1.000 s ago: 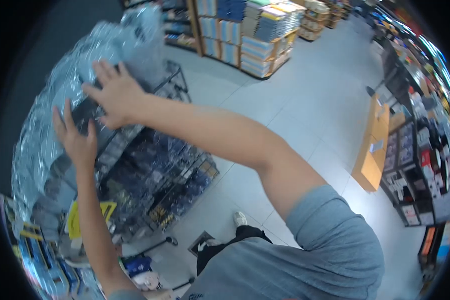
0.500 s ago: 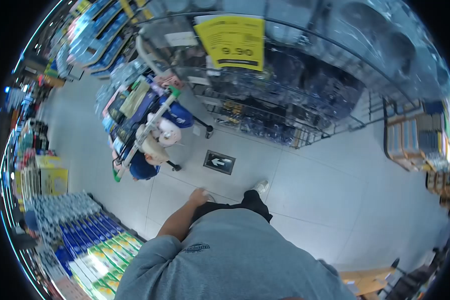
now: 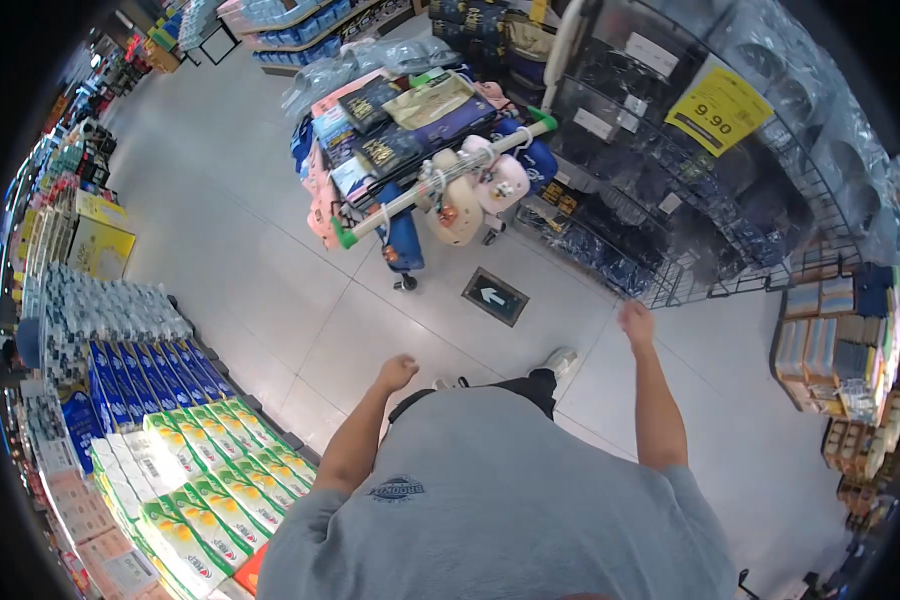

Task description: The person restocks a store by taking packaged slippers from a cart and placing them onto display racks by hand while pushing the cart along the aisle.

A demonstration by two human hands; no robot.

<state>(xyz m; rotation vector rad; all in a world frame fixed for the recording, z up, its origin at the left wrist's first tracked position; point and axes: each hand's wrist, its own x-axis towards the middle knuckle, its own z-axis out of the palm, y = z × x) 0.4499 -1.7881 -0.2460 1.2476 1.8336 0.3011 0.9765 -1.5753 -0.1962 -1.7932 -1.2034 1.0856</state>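
On tiled floor (image 3: 270,310), a loaded cart (image 3: 518,138) is seen ahead of both hands, its handle (image 3: 406,203) slanted away rightward. The left hand (image 3: 399,373) is set nearer it, the right hand (image 3: 635,322) near a wire rack (image 3: 670,288). Nothing is seen held; finger spread cannot be told.

- Cool white light is falling brightly on the pale grey tiled floor (image 3: 260,260).
- Glare is washing out part of the white-and-green plastic-wrapped packs (image 3: 205,500).
- Highlights are glinting on the clear plastic bags (image 3: 838,105); the dark plastic-wrapped goods (image 3: 705,235) are sinking into shade.
- The yellow rectangular price card (image 3: 718,108) is showing legible digits.
- Wide-angle distortion is bending the edges, black is swallowing the corners, and far-left detail is smearing.
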